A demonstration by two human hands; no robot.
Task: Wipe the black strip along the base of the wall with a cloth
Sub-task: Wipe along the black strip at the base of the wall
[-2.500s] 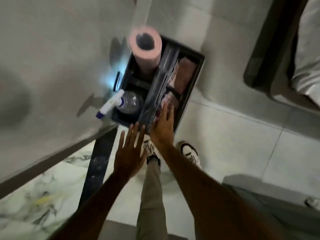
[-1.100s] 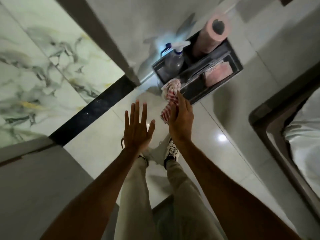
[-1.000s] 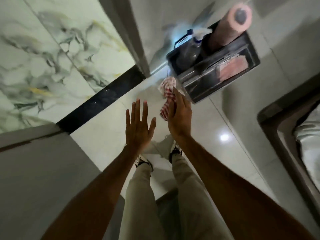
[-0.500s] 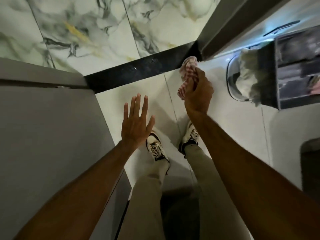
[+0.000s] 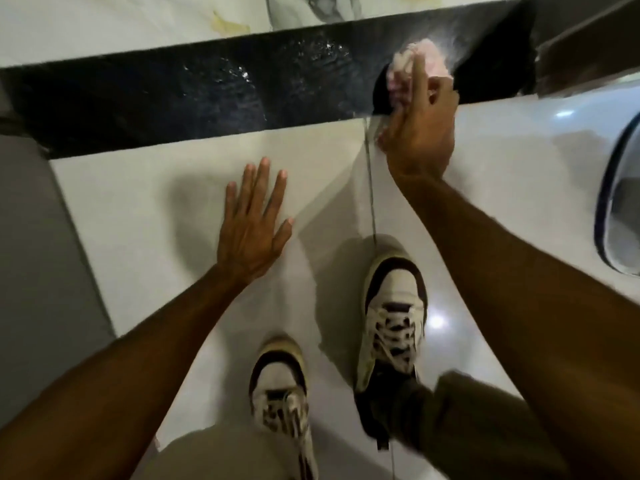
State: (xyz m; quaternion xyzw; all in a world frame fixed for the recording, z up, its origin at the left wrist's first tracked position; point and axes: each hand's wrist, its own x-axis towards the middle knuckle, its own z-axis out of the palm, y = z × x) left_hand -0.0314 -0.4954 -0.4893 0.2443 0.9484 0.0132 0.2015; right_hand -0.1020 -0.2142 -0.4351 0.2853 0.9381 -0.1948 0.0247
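Cloth [image 5: 401,76], pale pink and bunched into a wad, sits pressed against the black strip [image 5: 173,98] near that strip's right end, at the far side of the scene. It looks soft and light, so it should fold to whatever shape the fingers give it; the sensible hold is the one in use, the bulk gathered under the palm with fingers spread over the top so pressure goes flat onto the surface. The right hand [image 5: 420,133] grips it, fingers curled around the wad with one finger laid straight along its top.

The black strip runs left to right along the foot of the marbled wall [image 5: 138,22], glossy and flecked with bright specks that may be droplets or dust; which, I cannot tell. Being hard and smooth, it should let the cloth slide easily, and most of its length to the left is probably yet to be covered.

Nearer, the left hand [image 5: 252,226] is open, fingers spread and empty, flat over the pale floor tile [image 5: 138,209]; whether it touches is unclear. Two sneakers [image 5: 394,317] stand nearest.
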